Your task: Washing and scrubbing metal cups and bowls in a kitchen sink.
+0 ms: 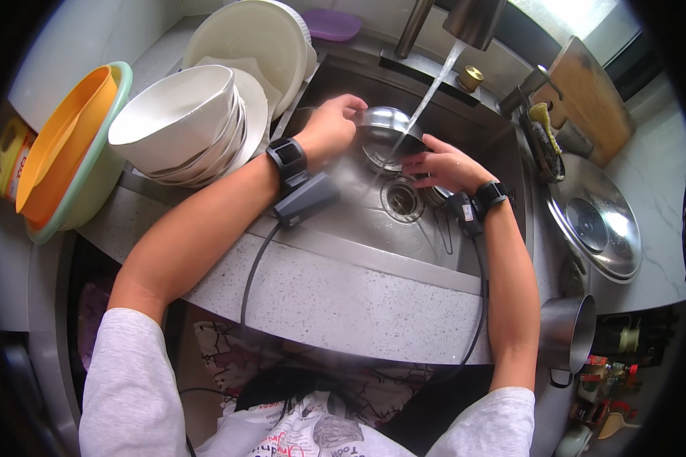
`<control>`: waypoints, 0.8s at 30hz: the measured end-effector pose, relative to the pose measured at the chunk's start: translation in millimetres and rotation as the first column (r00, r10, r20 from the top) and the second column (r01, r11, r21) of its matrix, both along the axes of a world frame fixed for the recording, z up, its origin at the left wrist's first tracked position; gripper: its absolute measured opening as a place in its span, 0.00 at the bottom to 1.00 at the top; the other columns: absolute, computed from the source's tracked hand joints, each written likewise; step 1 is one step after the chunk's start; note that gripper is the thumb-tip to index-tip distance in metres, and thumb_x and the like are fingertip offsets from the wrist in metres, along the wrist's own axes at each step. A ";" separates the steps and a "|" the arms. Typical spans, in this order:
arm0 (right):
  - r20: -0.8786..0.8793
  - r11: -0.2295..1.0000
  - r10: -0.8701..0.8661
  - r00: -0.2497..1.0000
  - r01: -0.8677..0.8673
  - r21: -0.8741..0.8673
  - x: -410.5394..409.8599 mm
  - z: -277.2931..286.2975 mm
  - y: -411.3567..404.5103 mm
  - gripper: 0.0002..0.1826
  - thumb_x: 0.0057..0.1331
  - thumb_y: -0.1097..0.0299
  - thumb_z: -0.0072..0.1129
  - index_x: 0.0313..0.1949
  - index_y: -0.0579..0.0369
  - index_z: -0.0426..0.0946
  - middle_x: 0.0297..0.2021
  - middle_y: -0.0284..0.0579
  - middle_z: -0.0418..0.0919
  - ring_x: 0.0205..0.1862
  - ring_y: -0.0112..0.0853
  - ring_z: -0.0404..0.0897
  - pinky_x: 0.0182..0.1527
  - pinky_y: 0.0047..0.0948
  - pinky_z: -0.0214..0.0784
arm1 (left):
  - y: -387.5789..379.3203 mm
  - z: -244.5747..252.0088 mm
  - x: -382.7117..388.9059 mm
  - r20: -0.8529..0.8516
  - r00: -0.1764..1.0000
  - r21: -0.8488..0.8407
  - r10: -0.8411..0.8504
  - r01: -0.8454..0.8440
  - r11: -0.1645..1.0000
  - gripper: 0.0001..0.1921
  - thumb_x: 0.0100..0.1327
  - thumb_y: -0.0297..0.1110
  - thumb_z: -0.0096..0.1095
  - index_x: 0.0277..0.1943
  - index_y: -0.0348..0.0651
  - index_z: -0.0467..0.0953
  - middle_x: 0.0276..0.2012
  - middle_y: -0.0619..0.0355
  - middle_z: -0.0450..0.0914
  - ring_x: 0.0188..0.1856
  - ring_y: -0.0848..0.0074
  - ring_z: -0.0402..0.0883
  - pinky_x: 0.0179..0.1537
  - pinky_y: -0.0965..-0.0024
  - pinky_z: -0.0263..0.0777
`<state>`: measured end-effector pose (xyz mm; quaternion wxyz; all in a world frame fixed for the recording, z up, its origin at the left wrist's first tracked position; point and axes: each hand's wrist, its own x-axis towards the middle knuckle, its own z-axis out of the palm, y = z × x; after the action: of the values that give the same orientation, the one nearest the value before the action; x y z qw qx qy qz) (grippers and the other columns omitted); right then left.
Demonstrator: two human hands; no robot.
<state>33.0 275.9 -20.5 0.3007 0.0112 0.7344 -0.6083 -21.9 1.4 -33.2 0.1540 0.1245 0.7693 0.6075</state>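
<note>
Between my two hands, in a stainless steel sink (343,200), is a shiny stainless steel bowl (382,151). My left hand (332,125) holds the bowl's upper left rim with thumb and fingers. On the other side, my right hand (443,165) has its fingers spread at the bowl's right side; whether they press on it is unclear. Water runs from the faucet (474,25) in a stream that falls across the bowl. Below it lies the drain strainer (403,200), and another metal item with a wire handle sits partly hidden under my right hand.
White bowls (171,123) and plates are stacked left of the sink, beside orange and green basins (114,154). At the right are a sponge holder (543,143), a metal lid (600,217), a steel pot (569,334) and a wooden cutting board (591,103). Cables hang from both wrist devices.
</note>
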 end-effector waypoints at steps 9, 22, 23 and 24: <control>0.014 0.859 -0.263 0.965 0.241 -0.451 -10.4 9.2 8.4 0.39 0.76 0.36 0.46 0.73 0.54 0.59 0.66 0.58 0.69 0.68 0.46 0.70 0.67 0.50 0.65 | 4.0 3.8 0.6 0.124 0.992 0.319 0.033 -0.071 0.945 0.26 0.63 0.12 0.42 0.62 0.36 0.74 0.57 0.52 0.78 0.60 0.71 0.77 0.60 0.65 0.74; 0.047 0.903 -0.221 0.974 0.223 -0.368 -12.5 -2.2 13.5 0.37 0.72 0.68 0.64 0.75 0.53 0.56 0.52 0.41 0.78 0.52 0.35 0.82 0.57 0.41 0.73 | 4.9 18.0 10.9 0.152 0.988 0.308 0.022 -0.069 0.949 0.19 0.68 0.38 0.62 0.59 0.42 0.76 0.44 0.59 0.79 0.49 0.75 0.76 0.52 0.62 0.72; 0.033 0.911 -0.211 0.977 0.209 -0.355 -13.5 -3.1 16.9 0.38 0.71 0.69 0.65 0.76 0.53 0.57 0.52 0.41 0.79 0.52 0.34 0.81 0.58 0.41 0.72 | 7.7 16.6 11.7 0.144 0.988 0.306 0.049 -0.091 0.948 0.24 0.69 0.42 0.64 0.63 0.42 0.73 0.45 0.59 0.79 0.50 0.75 0.75 0.52 0.61 0.71; 0.020 0.919 -0.194 0.981 0.189 -0.345 -14.3 -2.2 13.7 0.39 0.70 0.70 0.67 0.76 0.53 0.57 0.52 0.41 0.80 0.53 0.34 0.81 0.59 0.41 0.71 | 7.1 12.4 9.1 0.144 0.988 0.305 0.053 -0.095 0.948 0.24 0.69 0.42 0.64 0.63 0.42 0.73 0.45 0.59 0.79 0.50 0.75 0.75 0.52 0.61 0.71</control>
<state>18.7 289.6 -22.6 0.2315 0.0257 0.6140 -0.7542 -12.8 8.5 -20.8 0.1608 0.0771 0.6562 0.7332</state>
